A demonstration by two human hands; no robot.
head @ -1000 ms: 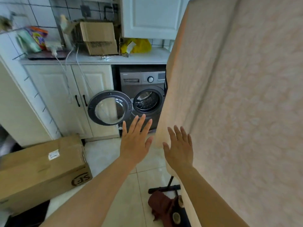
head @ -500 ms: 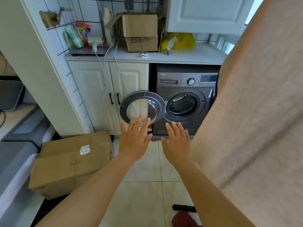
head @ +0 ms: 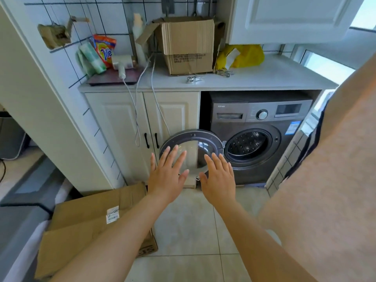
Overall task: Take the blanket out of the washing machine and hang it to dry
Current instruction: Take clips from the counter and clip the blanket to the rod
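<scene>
Apparently the task is nearly done: the blanket [head: 325, 190] is hung just right of the right hand [head: 218, 180], and the drum [head: 247, 143] beyond the fingers [head: 175, 157] looks emptied. Both hands, left hand [head: 165, 178] included, are held spread, nothing gripped.

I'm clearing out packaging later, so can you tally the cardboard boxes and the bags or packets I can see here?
Cardboard boxes: 2, one on the counter, one on the floor.
Bags or packets: 3, a yellow bag, an orange detergent packet, a green packet.
Total: 5
</scene>
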